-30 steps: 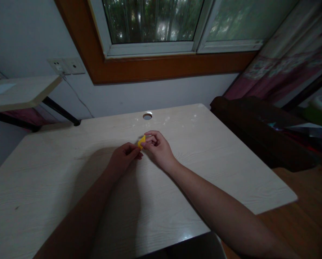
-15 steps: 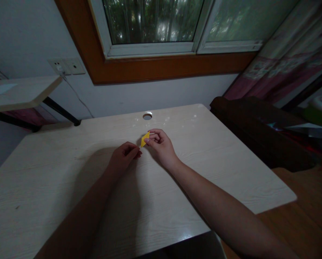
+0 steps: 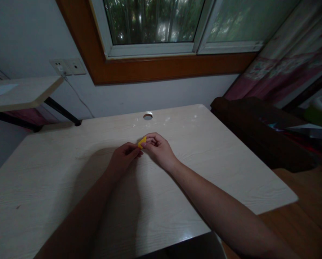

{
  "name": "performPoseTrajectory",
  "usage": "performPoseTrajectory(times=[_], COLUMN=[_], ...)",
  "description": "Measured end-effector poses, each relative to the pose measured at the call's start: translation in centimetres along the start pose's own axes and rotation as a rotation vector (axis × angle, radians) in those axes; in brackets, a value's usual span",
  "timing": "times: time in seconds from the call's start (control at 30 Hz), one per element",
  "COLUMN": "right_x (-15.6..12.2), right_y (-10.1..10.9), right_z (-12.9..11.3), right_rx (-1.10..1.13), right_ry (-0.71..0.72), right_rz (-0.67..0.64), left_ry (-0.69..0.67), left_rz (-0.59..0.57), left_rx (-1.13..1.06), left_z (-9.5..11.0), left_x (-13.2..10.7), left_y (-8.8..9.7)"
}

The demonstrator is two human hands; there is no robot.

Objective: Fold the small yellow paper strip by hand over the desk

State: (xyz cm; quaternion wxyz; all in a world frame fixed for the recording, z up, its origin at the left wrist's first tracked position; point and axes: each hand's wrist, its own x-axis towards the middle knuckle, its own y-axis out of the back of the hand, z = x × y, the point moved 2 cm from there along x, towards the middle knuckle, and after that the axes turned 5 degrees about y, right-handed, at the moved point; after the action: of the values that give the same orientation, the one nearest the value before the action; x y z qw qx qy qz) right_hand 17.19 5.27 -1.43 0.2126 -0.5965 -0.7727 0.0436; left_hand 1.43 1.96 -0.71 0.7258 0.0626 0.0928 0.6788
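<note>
A small piece of folded yellow paper [image 3: 142, 141] is held between my two hands, a little above the middle of the table [image 3: 182, 201]. My right hand [image 3: 158, 148] pinches it from the right, thumb in front and fingers behind. From the left, the thumb and forefinger of my left hand [image 3: 125, 154] close on its lower tip. Part of the paper is covered by the fingertips, so its full folded shape does not show.
A round cable hole [image 3: 147, 117] lies in the table near its back edge. At the back left a raised shelf [image 3: 28, 94] stands on black legs. A white cord [image 3: 78, 96] hangs from the wall socket [image 3: 67, 67]. Dark wooden furniture [image 3: 253, 129] borders the right side.
My right hand has moved slightly left and down with the yellow paper. My left fingertips, just short of the paper's lower tip before, now grip it.
</note>
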Motion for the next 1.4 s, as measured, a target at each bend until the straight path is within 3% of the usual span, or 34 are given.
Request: performPoseTrajectory(times=[0.17, 0.53, 0.73, 0.9, 1.03, 1.23, 1.4], right_x=[0.1, 0.2, 0.1, -0.4, -0.5, -0.6, -0.7], right_y=[0.2, 0.4, 0.6, 0.2, 0.1, 0.1, -0.2], right_z=[0.3, 0.2, 0.5, 0.2, -0.2, -0.2, -1.3], right_rx=[-0.005, -0.082, -0.103, -0.249, -0.278, -0.314, -0.394], right_ry=[0.002, 0.007, -0.021, -0.011, 0.011, 0.052, 0.184], right_rz=[0.008, 0.072, 0.025, -0.040, -0.013, -0.020, -0.086], left_ry=[0.022, -0.017, -0.060, -0.121, -0.136, -0.159, -0.302], left_rz=[-0.014, 0.071, 0.179, 0.287, 0.261, 0.126, 0.163], left_rx=[-0.007, 0.002, -0.027, -0.097, -0.180, -0.125, 0.027], left_z=[-0.4, -0.5, 0.1, 0.5, 0.3, 0.1, 0.5], left_x=[0.1, 0.1, 0.0, -0.1, 0.0, 0.0, -0.2], left_y=[0.0, 0.1, 0.7, 1.3, 1.3, 0.9, 1.1])
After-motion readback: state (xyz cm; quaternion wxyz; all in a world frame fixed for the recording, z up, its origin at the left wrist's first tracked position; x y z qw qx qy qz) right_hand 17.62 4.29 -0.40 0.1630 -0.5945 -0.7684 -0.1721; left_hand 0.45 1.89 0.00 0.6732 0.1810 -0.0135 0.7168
